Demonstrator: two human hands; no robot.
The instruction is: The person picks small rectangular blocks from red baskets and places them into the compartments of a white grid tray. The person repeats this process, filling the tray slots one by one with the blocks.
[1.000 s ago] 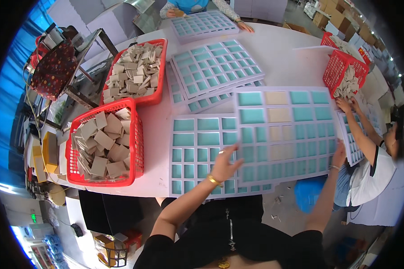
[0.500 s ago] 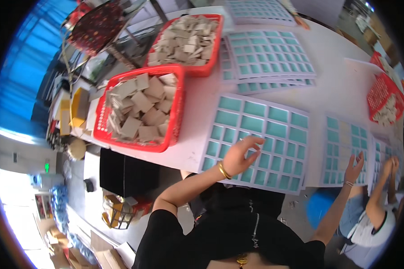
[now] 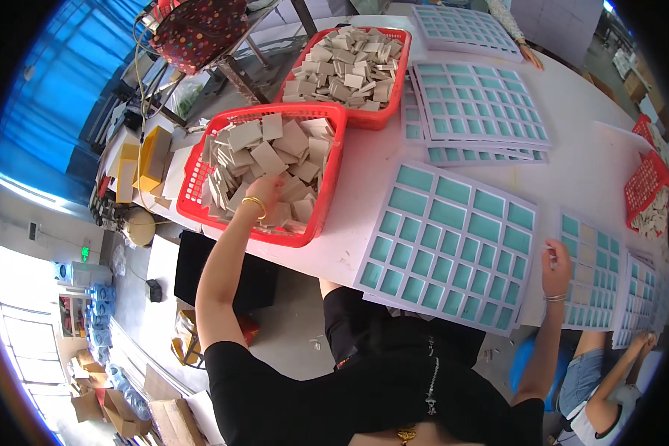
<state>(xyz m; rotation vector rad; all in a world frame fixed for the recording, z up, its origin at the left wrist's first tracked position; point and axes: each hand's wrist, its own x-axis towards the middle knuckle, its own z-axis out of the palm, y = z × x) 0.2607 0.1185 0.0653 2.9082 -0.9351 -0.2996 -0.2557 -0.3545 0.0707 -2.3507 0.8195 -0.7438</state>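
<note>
My left hand (image 3: pixel 267 192), with a gold bangle at the wrist, reaches down into the nearer red basket (image 3: pixel 333 160) of flat beige square pieces (image 3: pixel 268 157). Its fingertips are lost among the pieces, so I cannot tell whether it grips one. A white grid board (image 3: pixel 464 192) with light green compartments lies on the table in front of me. Just past its right edge is my right hand (image 3: pixel 556 269), fingers curled in loosely, with nothing visible in them.
Behind stands a second red basket (image 3: pixel 403 70) of similar pieces. More grid boards (image 3: pixel 483 100) are stacked at the far side, and another board (image 3: pixel 589 271) lies to the right. A co-worker's hands (image 3: pixel 641 342) are at the right; another person's hand (image 3: pixel 530 57) rests at the far edge.
My left hand has moved left from above the grid board into the nearer basket. My right hand's fingers have curled in, and it now appears closer to the board. The view has shifted.
</note>
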